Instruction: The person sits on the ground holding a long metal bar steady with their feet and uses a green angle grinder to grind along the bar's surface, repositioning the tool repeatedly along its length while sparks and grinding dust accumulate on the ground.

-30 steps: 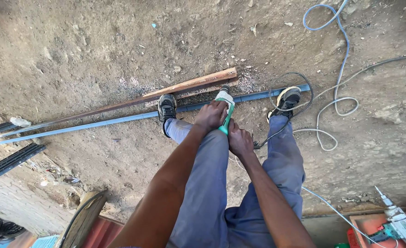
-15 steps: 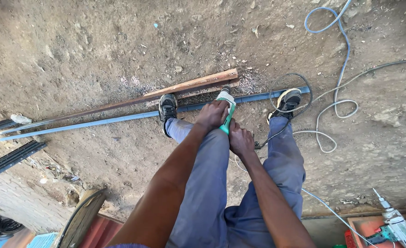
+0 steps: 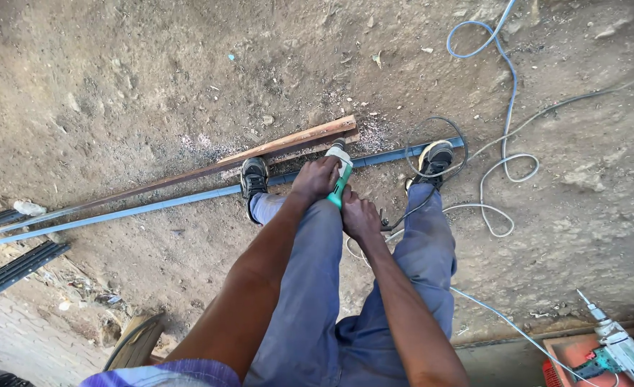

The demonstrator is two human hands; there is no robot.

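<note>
I stand over a long blue-grey metal bar (image 3: 137, 210) lying on the dirt, with one shoe (image 3: 253, 175) on it and the other shoe (image 3: 435, 157) near its right end. Both hands hold a green and white angle grinder (image 3: 341, 170) whose head is down at the bar. My left hand (image 3: 315, 178) grips the front of the tool. My right hand (image 3: 360, 217) grips its green rear handle. A rusty angle iron (image 3: 288, 144) lies just beyond the bar.
A black cord (image 3: 451, 129) loops by my right foot, and a pale blue cable (image 3: 506, 100) curls across the dirt at right. A power drill (image 3: 620, 349) lies at bottom right. Dark metal bars (image 3: 12, 265) lie at left, a wooden piece (image 3: 134, 342) below.
</note>
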